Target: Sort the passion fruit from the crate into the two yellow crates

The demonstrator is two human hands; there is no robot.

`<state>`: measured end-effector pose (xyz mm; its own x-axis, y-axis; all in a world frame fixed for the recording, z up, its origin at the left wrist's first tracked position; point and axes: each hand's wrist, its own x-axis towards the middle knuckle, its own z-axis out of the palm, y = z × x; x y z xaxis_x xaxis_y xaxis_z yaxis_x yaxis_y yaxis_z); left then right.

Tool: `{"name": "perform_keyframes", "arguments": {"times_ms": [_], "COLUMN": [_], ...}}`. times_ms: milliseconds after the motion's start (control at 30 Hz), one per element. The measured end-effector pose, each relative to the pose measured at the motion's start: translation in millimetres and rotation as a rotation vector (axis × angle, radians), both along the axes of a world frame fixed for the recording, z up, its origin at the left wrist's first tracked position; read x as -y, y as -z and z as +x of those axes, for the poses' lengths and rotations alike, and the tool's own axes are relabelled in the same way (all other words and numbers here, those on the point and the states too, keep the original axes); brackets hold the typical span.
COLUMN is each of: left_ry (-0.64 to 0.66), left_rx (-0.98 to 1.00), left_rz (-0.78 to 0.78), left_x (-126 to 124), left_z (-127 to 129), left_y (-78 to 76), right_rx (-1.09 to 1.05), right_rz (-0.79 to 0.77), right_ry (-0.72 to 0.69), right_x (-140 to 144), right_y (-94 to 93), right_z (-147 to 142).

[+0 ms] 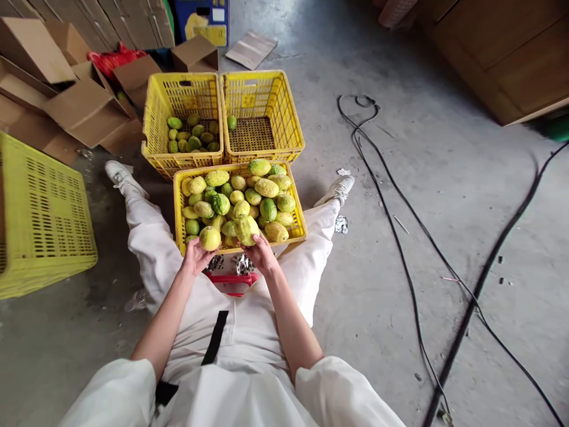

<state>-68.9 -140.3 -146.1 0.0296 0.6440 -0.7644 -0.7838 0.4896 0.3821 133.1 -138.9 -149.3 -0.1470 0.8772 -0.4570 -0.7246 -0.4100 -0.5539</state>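
Note:
I sit on the floor with my legs spread around a yellow crate [178,201] heaped with green-yellow fruit [267,187]. At the crate's near edge, my left hand [195,256] holds a round yellow-green fruit [210,238]. Beside it, my right hand [262,254] grips a larger, lumpy green fruit [246,229]. The two held fruits sit close together, just above the pile.
Behind stand two more yellow crates: the left one [156,118] holds several fruits, the right one [284,115] holds one fruit [232,122]. A further yellow crate [44,225] lies far left. Cardboard boxes [84,110] are stacked back left. Black cables [400,237] run across the concrete on the right.

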Motion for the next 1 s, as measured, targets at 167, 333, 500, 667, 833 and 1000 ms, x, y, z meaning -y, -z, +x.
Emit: {"name": "perform_keyframes", "arguments": {"times_ms": [167, 333, 500, 667, 833, 1000], "left_ry": [-0.042, 0.003, 0.003, -0.111, -0.139, -0.079], "left_rx": [0.004, 0.064, 0.051, 0.052, 0.047, 0.049], "left_rz": [-0.082, -0.092, -0.063, -0.052, -0.068, -0.043], "left_x": [0, -1, 0, -2, -3, -1], "left_z": [-1, -1, 1, 1, 1, 0], "left_y": [-1.5, -2.3, -2.9, -1.4, 2.1, 1.2], "right_rx": [0.007, -0.026, -0.070, -0.023, -0.002, -0.061], "right_rz": [-0.003, -0.028, -0.112, -0.128, -0.098, -0.123], "right_ry": [-0.003, 0.033, 0.046, 0.120, 0.154, 0.166], "right_x": [-2, -1, 2, -1, -3, -2], "right_y": [2.7, 3.3, 4.7, 12.5, 14.5, 11.7], "right_z": [2, 2, 5, 6, 3, 3]}}
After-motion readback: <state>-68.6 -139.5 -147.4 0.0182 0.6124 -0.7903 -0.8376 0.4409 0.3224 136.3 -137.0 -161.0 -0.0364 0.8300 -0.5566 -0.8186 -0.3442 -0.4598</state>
